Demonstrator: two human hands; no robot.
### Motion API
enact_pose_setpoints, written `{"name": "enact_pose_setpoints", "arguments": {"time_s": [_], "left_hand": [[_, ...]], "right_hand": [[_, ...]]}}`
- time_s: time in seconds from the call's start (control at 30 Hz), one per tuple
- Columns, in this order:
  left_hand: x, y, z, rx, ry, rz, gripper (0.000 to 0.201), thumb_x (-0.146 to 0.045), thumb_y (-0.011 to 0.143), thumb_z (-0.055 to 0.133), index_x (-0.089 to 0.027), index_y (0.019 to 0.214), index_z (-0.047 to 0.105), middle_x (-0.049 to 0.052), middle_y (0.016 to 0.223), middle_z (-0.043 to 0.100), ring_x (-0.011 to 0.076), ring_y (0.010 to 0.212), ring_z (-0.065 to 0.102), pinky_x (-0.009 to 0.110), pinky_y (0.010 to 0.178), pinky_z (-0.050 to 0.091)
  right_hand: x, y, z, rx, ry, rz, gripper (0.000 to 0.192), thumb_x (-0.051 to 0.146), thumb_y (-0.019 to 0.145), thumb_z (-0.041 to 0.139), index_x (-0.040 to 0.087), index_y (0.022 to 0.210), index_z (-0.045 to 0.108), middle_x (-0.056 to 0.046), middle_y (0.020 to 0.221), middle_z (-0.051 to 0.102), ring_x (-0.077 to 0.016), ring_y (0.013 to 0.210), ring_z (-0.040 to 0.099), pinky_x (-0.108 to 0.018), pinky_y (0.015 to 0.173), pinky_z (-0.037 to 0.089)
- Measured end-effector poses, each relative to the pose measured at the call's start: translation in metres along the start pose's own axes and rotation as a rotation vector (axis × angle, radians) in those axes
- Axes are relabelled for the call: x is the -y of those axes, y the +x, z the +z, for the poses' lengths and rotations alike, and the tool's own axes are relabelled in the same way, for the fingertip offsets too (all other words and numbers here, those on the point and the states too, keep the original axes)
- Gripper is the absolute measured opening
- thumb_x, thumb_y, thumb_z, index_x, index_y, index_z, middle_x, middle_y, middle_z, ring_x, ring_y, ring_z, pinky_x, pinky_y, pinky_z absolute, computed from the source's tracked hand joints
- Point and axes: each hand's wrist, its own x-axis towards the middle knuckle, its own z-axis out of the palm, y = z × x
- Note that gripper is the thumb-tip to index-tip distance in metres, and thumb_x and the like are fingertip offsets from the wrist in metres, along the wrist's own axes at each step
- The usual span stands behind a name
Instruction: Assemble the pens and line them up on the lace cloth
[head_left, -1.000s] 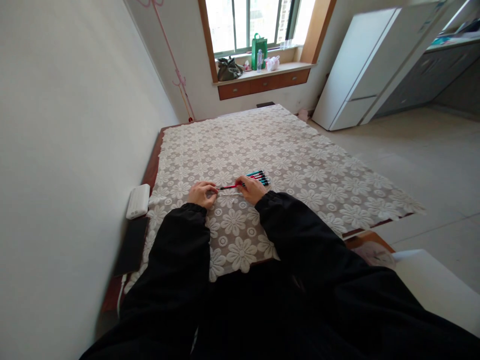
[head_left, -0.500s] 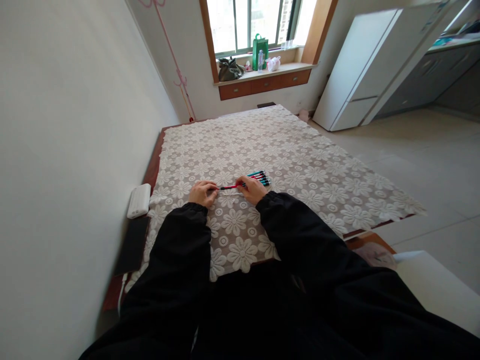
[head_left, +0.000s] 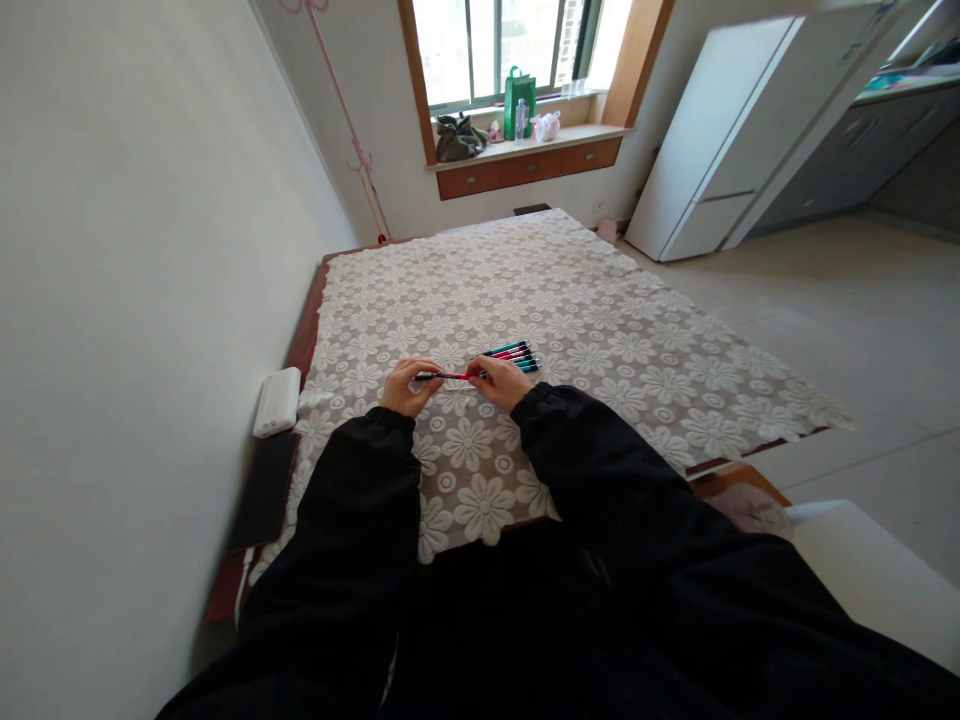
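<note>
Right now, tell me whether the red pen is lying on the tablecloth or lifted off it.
Lifted: the red pen is level between the left hand and right hand.

Both hands, left hand (head_left: pixel 406 386) and right hand (head_left: pixel 500 381), pinch a red pen (head_left: pixel 450 376) above the lace tablecloth (head_left: pixel 600 330).

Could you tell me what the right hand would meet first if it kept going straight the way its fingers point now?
Probably the left hand: the right hand points leftward along the red pen both hold, though depth is unclear.
</note>
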Motion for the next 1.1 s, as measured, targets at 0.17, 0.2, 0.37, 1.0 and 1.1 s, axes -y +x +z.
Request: {"name": "enact_pose_setpoints", "arguments": {"time_s": [0.17, 0.2, 0.37, 1.0, 1.1], "left_hand": [[-0.001, -0.001, 0.001, -0.004, -0.162, -0.102, 0.021, -0.041, 0.083, 0.065, -0.022, 0.088, 0.071, 0.007, 0.1, 0.074, 0.0241, 0.1, 0.069, 0.042, 0.098, 0.052], [0.0, -0.001, 0.002, -0.005, -0.192, -0.128, 0.022, -0.042, 0.083, 0.066, -0.021, 0.088, 0.071, 0.007, 0.1, 0.074, 0.0244, 0.099, 0.069, 0.042, 0.097, 0.053], [0.005, -0.003, 0.006, -0.073, -0.299, -0.203, 0.026, -0.045, 0.081, 0.067, -0.021, 0.089, 0.071, 0.006, 0.09, 0.074, 0.0236, 0.089, 0.07, 0.039, 0.085, 0.058], [0.009, -0.003, 0.01, -0.162, -0.383, -0.29, 0.036, -0.053, 0.081, 0.067, -0.019, 0.094, 0.063, 0.006, 0.076, 0.075, 0.0203, 0.071, 0.072, 0.032, 0.068, 0.057], [0.008, -0.003, 0.01, -0.182, -0.348, -0.296, 0.035, -0.051, 0.08, 0.068, -0.019, 0.092, 0.064, 0.006, 0.077, 0.075, 0.021, 0.073, 0.073, 0.033, 0.068, 0.057]], "right_hand": [[0.002, -0.002, 0.001, 0.132, -0.007, -0.108, 0.011, 0.024, 0.091, 0.061, 0.018, 0.098, 0.067, -0.002, 0.088, 0.068, -0.0115, 0.07, 0.055, -0.022, 0.069, 0.038], [0.002, -0.002, 0.0, 0.148, -0.023, -0.134, 0.011, 0.024, 0.092, 0.06, 0.018, 0.098, 0.068, -0.002, 0.089, 0.068, -0.0117, 0.071, 0.056, -0.022, 0.069, 0.038], [0.0, -0.003, -0.001, 0.2, -0.155, -0.202, 0.019, 0.019, 0.093, 0.056, 0.022, 0.101, 0.073, -0.003, 0.098, 0.065, -0.0136, 0.082, 0.059, -0.023, 0.071, 0.039], [0.006, -0.003, -0.002, 0.049, -0.106, 0.006, 0.013, 0.02, 0.092, 0.055, 0.019, 0.099, 0.066, -0.002, 0.085, 0.068, -0.0147, 0.073, 0.059, -0.023, 0.067, 0.037], [0.005, -0.002, -0.003, -0.022, -0.056, 0.071, 0.013, 0.019, 0.09, 0.056, 0.02, 0.098, 0.065, -0.001, 0.081, 0.069, -0.0145, 0.07, 0.059, -0.023, 0.066, 0.037]]}}
